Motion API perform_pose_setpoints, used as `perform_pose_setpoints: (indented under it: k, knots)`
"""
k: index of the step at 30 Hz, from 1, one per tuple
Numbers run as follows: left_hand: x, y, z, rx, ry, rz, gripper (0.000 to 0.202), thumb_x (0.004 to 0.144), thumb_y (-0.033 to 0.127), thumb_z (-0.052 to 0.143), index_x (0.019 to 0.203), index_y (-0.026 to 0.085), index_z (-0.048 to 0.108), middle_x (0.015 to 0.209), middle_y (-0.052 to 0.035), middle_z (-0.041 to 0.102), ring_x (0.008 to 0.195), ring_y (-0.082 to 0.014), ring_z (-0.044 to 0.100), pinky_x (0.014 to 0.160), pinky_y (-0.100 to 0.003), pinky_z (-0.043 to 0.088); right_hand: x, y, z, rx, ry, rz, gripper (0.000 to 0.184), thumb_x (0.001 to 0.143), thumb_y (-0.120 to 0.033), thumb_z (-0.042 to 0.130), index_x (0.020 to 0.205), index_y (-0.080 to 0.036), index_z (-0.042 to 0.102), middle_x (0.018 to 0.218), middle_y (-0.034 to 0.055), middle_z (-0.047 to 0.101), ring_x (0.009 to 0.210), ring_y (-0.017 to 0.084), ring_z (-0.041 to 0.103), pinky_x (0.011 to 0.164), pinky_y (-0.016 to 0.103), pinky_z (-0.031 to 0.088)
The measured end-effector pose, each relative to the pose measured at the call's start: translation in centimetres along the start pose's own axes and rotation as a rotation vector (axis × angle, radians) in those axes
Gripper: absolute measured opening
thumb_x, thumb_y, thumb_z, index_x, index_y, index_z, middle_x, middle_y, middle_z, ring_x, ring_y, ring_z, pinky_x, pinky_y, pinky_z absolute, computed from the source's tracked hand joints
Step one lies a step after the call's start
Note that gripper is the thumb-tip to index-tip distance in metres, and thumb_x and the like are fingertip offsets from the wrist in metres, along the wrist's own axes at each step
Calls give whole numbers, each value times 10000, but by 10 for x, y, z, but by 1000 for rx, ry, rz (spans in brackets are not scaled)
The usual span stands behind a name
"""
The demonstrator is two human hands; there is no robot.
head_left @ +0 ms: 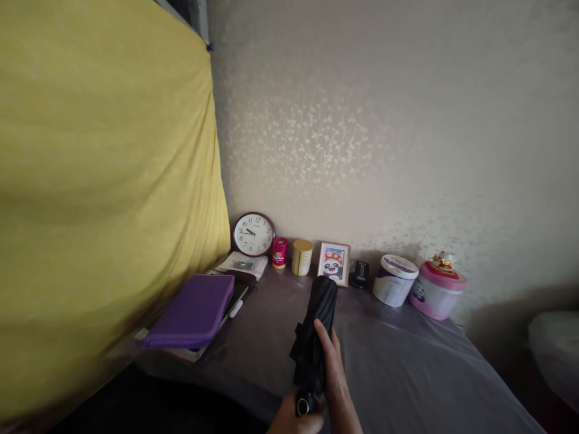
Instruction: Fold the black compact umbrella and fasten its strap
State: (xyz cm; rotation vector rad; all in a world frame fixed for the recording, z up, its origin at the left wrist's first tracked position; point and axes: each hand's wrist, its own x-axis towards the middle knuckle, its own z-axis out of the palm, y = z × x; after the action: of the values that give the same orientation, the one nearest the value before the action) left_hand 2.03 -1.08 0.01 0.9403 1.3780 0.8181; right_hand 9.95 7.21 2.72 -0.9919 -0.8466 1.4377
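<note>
My right hand's fingers [324, 335] lie pressed together along the right flank of the umbrella [317, 313], the fingertips pointing up its length and the thumb hidden behind it, so the right hand [335, 377] wraps the lower half of the bundle. My left hand [289, 423] sits at the very bottom edge of view, against the handle end. Most of it is cut off, and I cannot tell whether its fingers are curled or loose.

The umbrella is black, folded and collapsed short. Its canopy is gathered in neat lengthwise pleats that end in a rounded top. A strap or tab sticks out on its left side about halfway down, and the handle end shows a small glossy ring. I hold it tilted slightly, top pointing away from me, above the near middle of the table [407, 374], which has a greyish-purple cover under clear film.

Left of it lies a purple case [194, 313] on some papers, with a white pen [236, 308] just beside it. Along the wall stand a round clock [254, 234], a red tin [279, 252], a yellow tin [302, 257], a framed cartoon picture [333, 263], a white tub [394, 280] and a pink tub [436, 292]. A yellow cloth [104, 181] fills the left.
</note>
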Motion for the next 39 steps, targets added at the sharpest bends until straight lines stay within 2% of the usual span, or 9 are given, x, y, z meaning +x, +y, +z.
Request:
perform_pose_setpoints:
  k: [3, 8, 10, 15, 22, 27, 30, 35, 39]
  knots:
    - [11, -12, -2, 143, 126, 159, 260, 689, 220, 535, 942, 176, 576, 826, -30, 618, 812, -176, 566, 706, -247, 382, 0, -2, 6, -47, 25, -22, 573, 590, -514, 698, 1026, -174, 547, 735, 27, 668, 656, 204, 635, 553, 284, 515]
    - [19, -17, -10, 240, 119, 305, 322, 671, 205, 557, 992, 182, 565, 787, -43, 616, 797, -193, 575, 699, -247, 382, -3, -4, 12, -95, 83, -49, 606, 575, -539, 690, 1018, -162, 520, 625, -3, 626, 488, 162, 579, 453, 266, 483]
    - [10, -8, -14, 170, 67, 334, 240, 663, 205, 560, 902, 190, 575, 751, -20, 588, 693, -154, 547, 641, -237, 374, -5, -6, 12, -69, 77, -24, 576, 588, -551, 675, 990, -167, 523, 600, -12, 614, 464, 159, 566, 432, 265, 472]
    - [-16, 13, -19, -114, -237, 144, 182, 698, 279, 510, 833, 167, 559, 510, 59, 448, 464, -79, 385, 495, -204, 286, -7, -6, 10, 22, -5, 93, 515, 644, -573, 619, 901, -130, 562, 575, 11, 603, 459, 159, 558, 434, 265, 463]
    - [-3, -2, -9, -28, -4, 124, 345, 667, 211, 536, 1011, 180, 544, 553, 49, 511, 499, -119, 476, 504, -225, 338, -2, -3, 9, -161, 43, -27, 524, 643, -501, 658, 1022, -149, 570, 733, 5, 647, 668, 185, 609, 583, 257, 490]
    - [14, -21, -14, 83, 142, 310, 498, 627, 192, 608, 1112, 157, 504, 889, -77, 627, 919, -220, 566, 778, -259, 399, 2, 2, 9, -188, 108, -67, 554, 624, -491, 677, 1056, -161, 567, 835, 13, 662, 780, 202, 608, 647, 255, 486]
    - [12, -17, -18, 54, 46, 302, 602, 634, 202, 612, 1203, 155, 422, 805, -46, 628, 792, -183, 594, 724, -254, 418, 4, 3, 8, -147, 115, -48, 556, 618, -508, 674, 1038, -159, 575, 786, 5, 654, 704, 187, 602, 607, 260, 484]
    - [2, 0, -22, -225, -376, 211, 677, 682, 264, 535, 1298, 159, 276, 468, 85, 496, 395, -92, 440, 476, -202, 334, 5, 4, 4, -31, 26, 26, 510, 631, -561, 628, 906, -132, 616, 644, -1, 614, 577, 173, 576, 536, 271, 473]
    - [2, -4, -19, -155, -273, 125, 598, 666, 192, 503, 1243, 120, 361, 423, 94, 449, 406, -89, 428, 490, -203, 324, 5, 5, 5, -123, 43, 18, 515, 610, -524, 667, 962, -153, 607, 746, 5, 655, 681, 195, 608, 595, 268, 483]
